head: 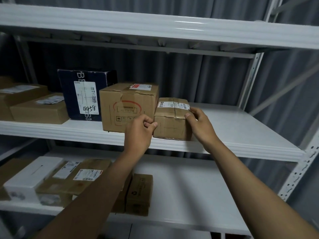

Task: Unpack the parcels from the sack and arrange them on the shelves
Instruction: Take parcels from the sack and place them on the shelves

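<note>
A small brown parcel [170, 123] with a white label on top rests on the middle white shelf [241, 131], pressed against a taller brown box [127, 106]. My right hand [198, 123] grips the small parcel's right top corner, thumb on its front face. At the parcel's left front edge is my left hand [139, 133], fingers curled, fingertips touching the box's corner. The sack is out of view.
Left of the taller box stand a dark blue box [82, 94] marked 4458 and flat brown parcels [38, 109]. The lower shelf [189, 195] holds a white box [29, 176] and several brown parcels [138, 194] on its left. White uprights [300, 169] rise at right.
</note>
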